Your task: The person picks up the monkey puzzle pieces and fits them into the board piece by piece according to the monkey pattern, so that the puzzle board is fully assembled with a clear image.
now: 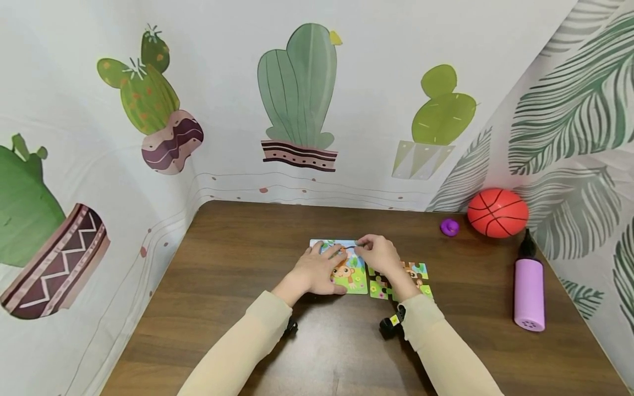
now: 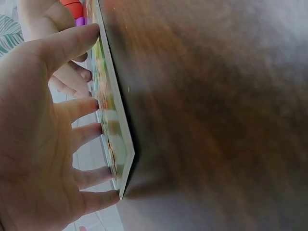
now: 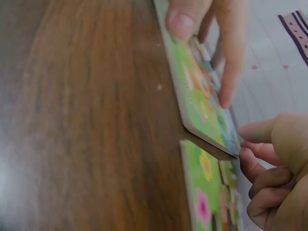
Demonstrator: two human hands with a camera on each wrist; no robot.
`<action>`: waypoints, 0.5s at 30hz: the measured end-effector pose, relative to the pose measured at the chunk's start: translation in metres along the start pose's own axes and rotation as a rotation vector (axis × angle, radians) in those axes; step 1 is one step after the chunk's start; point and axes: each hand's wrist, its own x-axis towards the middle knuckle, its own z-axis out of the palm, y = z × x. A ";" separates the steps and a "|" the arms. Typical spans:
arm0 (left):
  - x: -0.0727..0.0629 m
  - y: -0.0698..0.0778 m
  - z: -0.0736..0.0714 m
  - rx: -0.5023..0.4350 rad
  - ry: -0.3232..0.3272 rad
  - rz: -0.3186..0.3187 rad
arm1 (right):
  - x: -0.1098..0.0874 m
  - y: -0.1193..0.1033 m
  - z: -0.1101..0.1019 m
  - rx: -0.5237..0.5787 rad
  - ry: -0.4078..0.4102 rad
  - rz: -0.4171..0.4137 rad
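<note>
A monkey jigsaw puzzle (image 1: 358,281) with a green and blue picture lies flat on the wooden table. My left hand (image 1: 321,270) is spread across it, with fingertips resting on its surface and near its far left edge. At the puzzle's far right corner, my right hand (image 1: 378,254) pinches with thumb and index finger. The right wrist view shows the curled fingers of that hand (image 3: 276,168) at the corner; exactly what lies between the tips is partly hidden. Right of this puzzle is a second jigsaw (image 1: 378,290), partly covered by my right forearm.
A purple rubber duck (image 1: 449,227) and a red toy basketball (image 1: 497,213) sit at the back right of the table (image 1: 238,247). A pink hand pump (image 1: 529,294) with a black nozzle lies along the right side. A cactus-print cloth (image 1: 366,110) hangs behind.
</note>
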 end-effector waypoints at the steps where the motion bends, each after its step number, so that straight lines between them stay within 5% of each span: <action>1: 0.000 0.000 0.000 0.000 0.001 0.003 | -0.002 0.002 -0.002 0.005 -0.004 -0.006; 10: 0.003 0.003 0.000 -0.017 0.015 0.026 | -0.027 0.015 -0.039 -0.005 0.020 0.007; 15: 0.003 0.005 -0.003 -0.030 0.006 0.026 | -0.039 0.027 -0.047 -0.017 -0.032 0.045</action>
